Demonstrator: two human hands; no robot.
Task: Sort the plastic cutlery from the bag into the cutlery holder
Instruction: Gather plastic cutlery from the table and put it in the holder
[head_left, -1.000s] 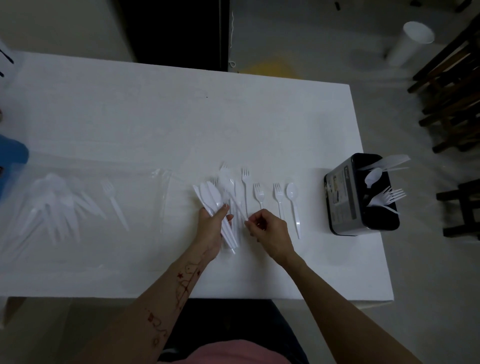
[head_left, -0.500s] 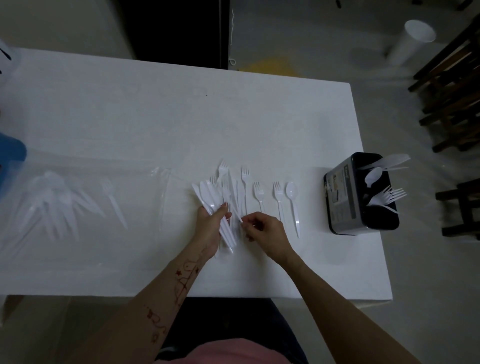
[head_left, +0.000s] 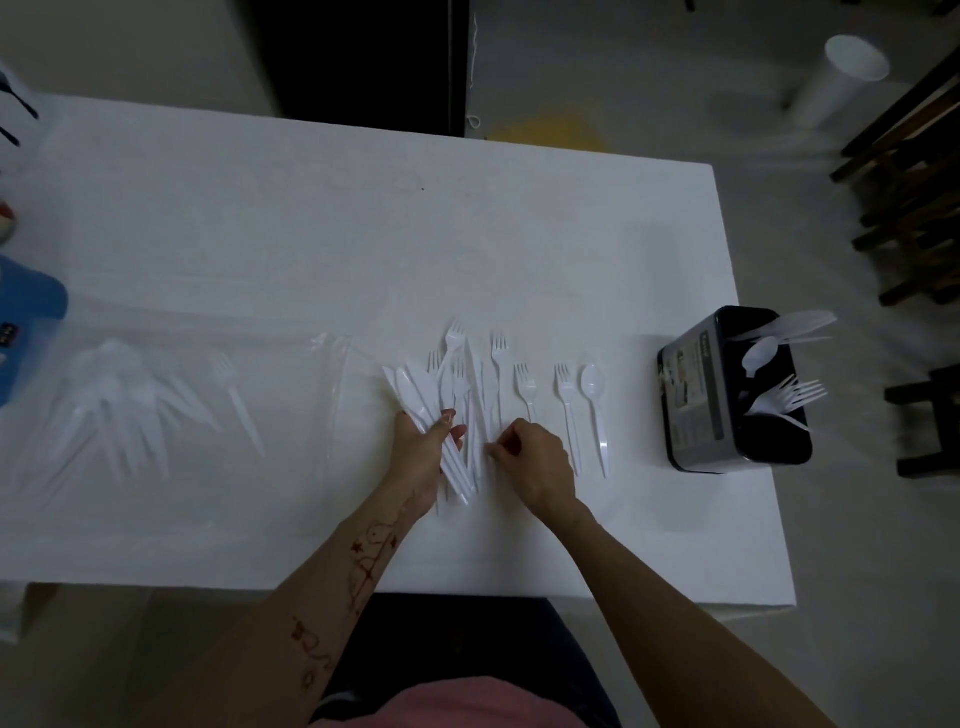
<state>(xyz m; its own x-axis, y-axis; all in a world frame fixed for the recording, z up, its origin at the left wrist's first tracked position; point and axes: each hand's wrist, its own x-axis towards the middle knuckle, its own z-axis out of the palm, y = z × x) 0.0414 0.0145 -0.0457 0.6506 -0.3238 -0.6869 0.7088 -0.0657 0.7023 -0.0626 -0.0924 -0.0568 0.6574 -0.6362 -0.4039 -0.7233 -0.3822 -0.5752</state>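
Note:
My left hand (head_left: 422, 452) grips a bundle of white plastic knives (head_left: 415, 391) fanned up and to the left. Just right of it lies a loose pile of forks and knives (head_left: 470, 374). My right hand (head_left: 535, 460) has curled fingers that pinch the handle end of a piece in that pile. Two forks (head_left: 565, 395) and a spoon (head_left: 593, 387) lie in a row to the right. The black cutlery holder (head_left: 696, 395) stands near the table's right edge with spoons and forks sticking out. The clear bag (head_left: 156, 415) on the left holds more cutlery.
The white table (head_left: 311, 234) ends just right of the holder. A blue object (head_left: 26, 317) sits at the far left edge. On the floor beyond are a white cup (head_left: 841, 78) and dark wooden chairs (head_left: 914, 171).
My right hand has shifted slightly left and down on the pile's handle ends. My left hand keeps the knife bundle in nearly the same place.

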